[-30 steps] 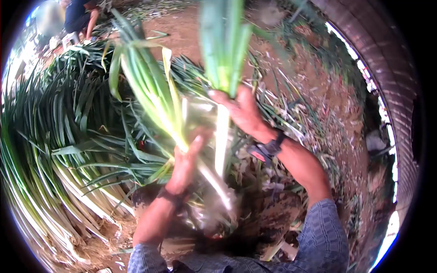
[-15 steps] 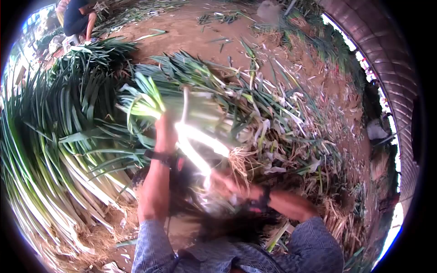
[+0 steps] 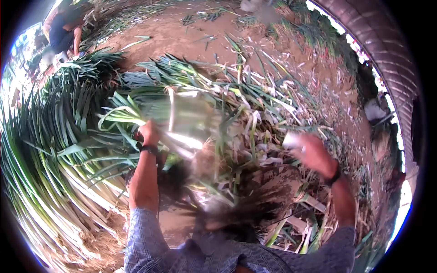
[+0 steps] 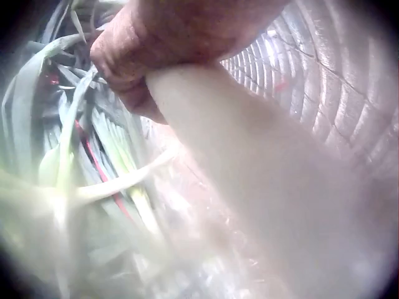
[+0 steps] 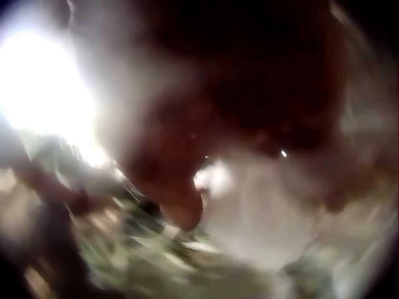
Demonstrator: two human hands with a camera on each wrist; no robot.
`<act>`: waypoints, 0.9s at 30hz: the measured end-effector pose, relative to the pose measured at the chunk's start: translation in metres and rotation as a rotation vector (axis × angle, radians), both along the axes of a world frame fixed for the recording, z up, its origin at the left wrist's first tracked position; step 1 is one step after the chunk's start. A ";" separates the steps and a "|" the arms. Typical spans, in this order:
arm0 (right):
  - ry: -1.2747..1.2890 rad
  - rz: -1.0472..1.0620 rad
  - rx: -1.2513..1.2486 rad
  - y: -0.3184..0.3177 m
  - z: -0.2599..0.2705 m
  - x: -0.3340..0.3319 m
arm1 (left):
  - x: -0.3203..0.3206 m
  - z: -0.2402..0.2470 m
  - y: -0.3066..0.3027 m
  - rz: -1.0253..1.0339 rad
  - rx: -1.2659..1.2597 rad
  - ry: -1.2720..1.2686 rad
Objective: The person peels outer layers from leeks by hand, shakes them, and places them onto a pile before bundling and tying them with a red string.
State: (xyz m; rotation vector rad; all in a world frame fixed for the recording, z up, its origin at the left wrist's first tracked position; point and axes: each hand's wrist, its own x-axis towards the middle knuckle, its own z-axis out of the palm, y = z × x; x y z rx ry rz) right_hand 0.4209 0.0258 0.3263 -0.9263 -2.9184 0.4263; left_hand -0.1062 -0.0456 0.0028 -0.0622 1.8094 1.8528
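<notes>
Left of centre, above a littered earth floor (image 3: 177, 16), the left hand (image 3: 149, 133) is gripping a bunch of leeks (image 3: 184, 140), fingers curling firmly round it near where green is meeting white, leaves spilling leftward and pale shanks pointing right toward blurred roots (image 3: 207, 157). Well apart, on the other side, the right hand (image 3: 317, 158) is bending its fingers and apparently pinching a whitish scrap (image 3: 291, 140), though blur is hiding what it is and how tight the hold is. The bunch is probably going to feel light for its length: the shanks are looking stiff and smooth, likely turning slippery when wet and bruising if squeezed hard, while the leaves are flopping softly and could be tearing under a pull. Its upper shank, where the left hand is holding, is seeming the surest place to take hold. A heap of leeks (image 3: 59, 150) is lying farther left, and trimmings (image 3: 273, 118) are strewing the ground. No brand, label or writing is showing legibly, and the dark wristband (image 3: 149, 148) is revealing no readable mark
</notes>
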 end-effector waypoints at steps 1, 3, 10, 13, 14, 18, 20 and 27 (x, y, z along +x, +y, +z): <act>-0.364 -0.197 0.541 0.018 -0.009 0.021 | 0.013 0.009 0.004 0.023 -0.024 0.052; 0.133 -0.012 0.459 0.028 -0.030 0.011 | 0.011 -0.007 0.013 -0.052 -0.061 0.228; 0.285 0.518 0.023 -0.074 -0.165 -0.165 | 0.061 0.034 0.018 -0.165 0.164 0.048; 0.090 0.385 -0.541 -0.078 -0.174 -0.155 | 0.036 -0.010 0.015 -0.281 0.145 0.393; 0.097 0.427 -0.766 -0.088 -0.149 -0.139 | 0.031 -0.010 0.013 -0.258 0.118 0.269; 0.261 0.378 -0.949 -0.076 -0.145 -0.103 | 0.029 0.012 0.010 -0.223 0.057 -0.028; 0.390 0.192 -0.788 -0.050 -0.150 -0.122 | 0.031 0.000 0.012 -0.275 0.135 0.053; -0.042 0.464 -0.972 -0.081 -0.138 -0.180 | 0.050 0.056 -0.011 -0.240 0.289 -0.174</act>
